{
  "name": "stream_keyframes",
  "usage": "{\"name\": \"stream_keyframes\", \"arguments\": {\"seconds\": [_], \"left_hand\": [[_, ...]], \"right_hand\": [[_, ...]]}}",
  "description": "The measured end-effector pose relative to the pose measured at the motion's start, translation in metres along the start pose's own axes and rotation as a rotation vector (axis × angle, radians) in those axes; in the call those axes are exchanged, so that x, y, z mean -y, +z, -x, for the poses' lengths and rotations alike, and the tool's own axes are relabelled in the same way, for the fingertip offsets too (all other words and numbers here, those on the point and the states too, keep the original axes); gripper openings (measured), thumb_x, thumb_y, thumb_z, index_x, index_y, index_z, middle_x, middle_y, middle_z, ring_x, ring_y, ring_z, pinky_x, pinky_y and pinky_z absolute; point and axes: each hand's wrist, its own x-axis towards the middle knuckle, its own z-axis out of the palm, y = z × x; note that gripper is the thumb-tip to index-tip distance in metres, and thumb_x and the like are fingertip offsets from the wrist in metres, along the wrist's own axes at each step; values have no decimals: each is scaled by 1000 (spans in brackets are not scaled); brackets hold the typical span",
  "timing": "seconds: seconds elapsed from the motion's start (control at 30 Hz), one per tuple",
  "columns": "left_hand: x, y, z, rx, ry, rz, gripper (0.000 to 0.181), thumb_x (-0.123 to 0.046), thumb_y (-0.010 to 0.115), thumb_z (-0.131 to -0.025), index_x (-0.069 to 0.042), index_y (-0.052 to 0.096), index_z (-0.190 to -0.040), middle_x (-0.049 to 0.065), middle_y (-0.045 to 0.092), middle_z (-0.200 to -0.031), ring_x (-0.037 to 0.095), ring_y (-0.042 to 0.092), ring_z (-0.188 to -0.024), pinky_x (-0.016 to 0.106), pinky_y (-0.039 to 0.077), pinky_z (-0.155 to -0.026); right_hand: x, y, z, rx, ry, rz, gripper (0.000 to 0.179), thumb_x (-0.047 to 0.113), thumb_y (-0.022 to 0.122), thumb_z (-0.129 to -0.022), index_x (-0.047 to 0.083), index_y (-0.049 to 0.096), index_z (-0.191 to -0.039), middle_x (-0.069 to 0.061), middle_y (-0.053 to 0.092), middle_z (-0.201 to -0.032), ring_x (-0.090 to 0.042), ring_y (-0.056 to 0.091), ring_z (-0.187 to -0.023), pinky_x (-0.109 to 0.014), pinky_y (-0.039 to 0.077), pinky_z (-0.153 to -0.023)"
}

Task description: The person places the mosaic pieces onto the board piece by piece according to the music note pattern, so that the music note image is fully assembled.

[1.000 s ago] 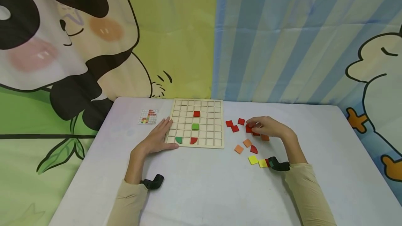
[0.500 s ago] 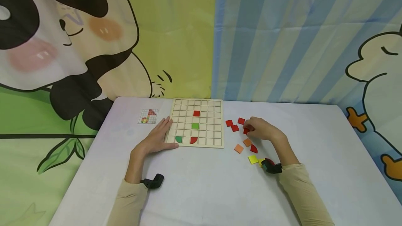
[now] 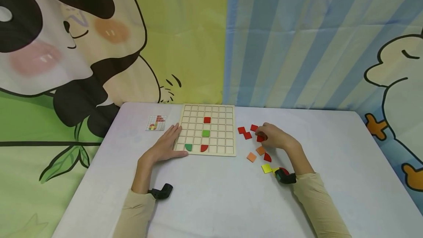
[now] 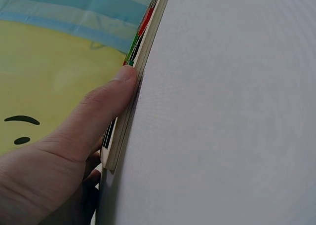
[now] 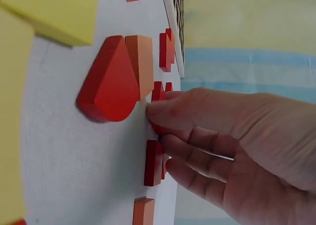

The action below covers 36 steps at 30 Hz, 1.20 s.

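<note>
My left hand point(image 3: 165, 143) rests at the near left corner of a wooden grid board point(image 3: 226, 150), fingers along its left side. In the left wrist view the thumb point(image 4: 111, 99) lies against the board's front edge. The board carries a red square point(image 3: 207, 120), a green square point(image 3: 206, 133), a green quarter-circle point(image 3: 188, 147) and a red quarter-circle point(image 3: 204, 148). Right of it, my right hand point(image 3: 275, 136) pinches a red square tile point(image 3: 260, 139) low over the table; the right wrist view shows the thumb and fingers round this tile point(image 5: 157, 125), partly hiding it.
Loose red tiles point(image 3: 248, 135) lie between board and right hand. Nearer are orange squares point(image 3: 251, 157), a red quarter-circle point(image 3: 267, 157) and yellow tiles point(image 3: 266, 168). A small printed pattern card point(image 3: 156, 123) lies left of the board. A printed curtain hangs behind the white table point(image 3: 211, 197).
The right hand shifted a little left over the red tiles between the first and second frames, then stayed about there. Left hand and board have not moved.
</note>
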Motion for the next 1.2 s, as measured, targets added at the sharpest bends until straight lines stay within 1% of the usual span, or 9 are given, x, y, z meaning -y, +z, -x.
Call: {"name": "stream_keyframes", "arguments": {"seconds": [0.17, 0.23, 0.33, 0.47, 0.53, 0.63, 0.93, 1.07, 1.2], "left_hand": [[-1, 0, 0, 6, -6, 7, 114, -50, 81, -85, -2, 16, -165, 16, 7, -175, 39, 2, -162, 62, 11, -128], [-1, -1, 0, 7, -7, 10, 114, -50, 81, -86, -3, 16, -165, 16, 6, -175, 39, 2, -162, 61, 10, -128], [-2, -1, 0, 11, -8, 6, 113, -51, 81, -86, -3, 16, -165, 15, 6, -175, 39, 2, -162, 61, 10, -128], [-2, -2, 0, 16, -11, 5, 114, -52, 81, -86, -3, 16, -165, 15, 6, -175, 38, 2, -162, 61, 10, -128], [-1, -3, 0, 14, -8, 6, 114, -52, 80, -86, -3, 16, -165, 16, 6, -175, 39, 2, -162, 61, 11, -128], [-1, -2, 0, 10, -3, 13, 113, -51, 80, -86, -2, 16, -165, 17, 7, -175, 40, 2, -161, 62, 11, -128], [0, -1, 0, 13, -5, 10, 114, -51, 81, -86, -2, 16, -165, 16, 6, -175, 39, 2, -161, 62, 11, -128], [-1, -1, 1, 14, -9, 6, 114, -51, 81, -86, -3, 15, -165, 16, 6, -175, 40, 2, -161, 62, 11, -127], [-1, -2, 1, 20, -17, 11, 114, -52, 80, -86, -4, 14, -166, 15, 5, -175, 38, 1, -162, 61, 10, -128]], "right_hand": [[-3, -1, -2, 0, -15, 5, 33, 0, 76, -86, 0, 70, -119, -11, 64, -102, -23, 58, -92, -37, 60, -84], [-4, -2, -2, -4, -19, -26, 33, 1, 75, -86, 0, 70, -119, -10, 63, -102, -22, 57, -90, -34, 58, -80], [-3, -4, -1, -48, -73, -71, 33, 2, 73, -86, 0, 69, -119, -10, 62, -103, -22, 57, -89, -33, 56, -78], [0, -6, 1, -119, -185, -146, 32, -1, 70, -87, -1, 66, -119, -10, 61, -106, -24, 60, -93, -42, 59, -87], [3, -6, 1, -128, -219, -186, 32, -1, 69, -88, -1, 65, -120, -8, 59, -107, -24, 61, -96, -47, 59, -92], [8, -6, 1, -134, -265, -219, 31, -1, 69, -90, -1, 65, -121, -8, 59, -108, -24, 63, -98, -51, 58, -95], [14, -1, -3, -245, -382, -153, 27, -3, 68, -89, -2, 70, -116, -12, 61, -109, -23, 62, -90, -50, 60, -85], [15, 3, -5, -311, -382, -140, 28, -2, 71, -90, -3, 71, -118, -14, 64, -111, -25, 63, -90, -46, 60, -80], [17, 5, -8, -384, -385, -171, 28, -2, 74, -89, -3, 72, -118, -15, 68, -110, -28, 67, -89, -47, 60, -75]]}}
